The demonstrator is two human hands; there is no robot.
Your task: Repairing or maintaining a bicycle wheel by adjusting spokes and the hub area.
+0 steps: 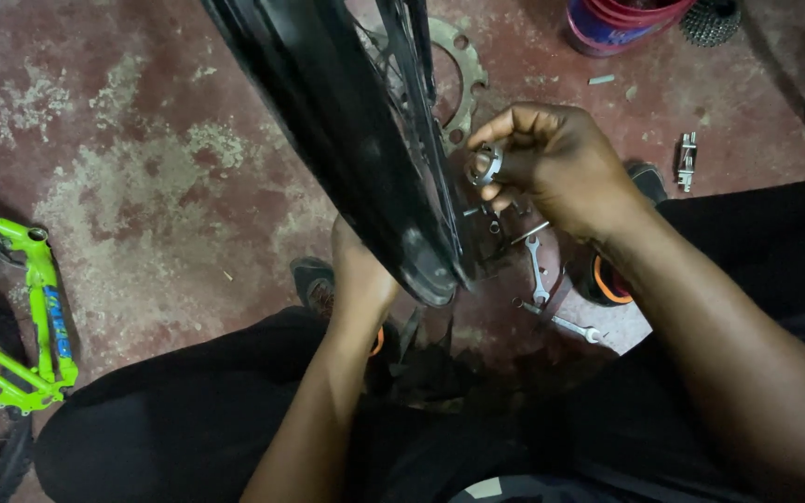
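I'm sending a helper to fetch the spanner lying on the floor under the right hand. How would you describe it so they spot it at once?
Start at the black bicycle wheel held upright in the middle. Just right of its lowest edge, below the right hand, the slim silver spanner lies on the red floor, pointing away from the person. Unlike the second spanner nearer the knee, which lies crosswise, it runs nearly straight up and down the picture.

bike repair workshop, stained red concrete floor (170,186), scattered spanners (538,270), green bicycle frame (39,307), loose sprocket (710,20)
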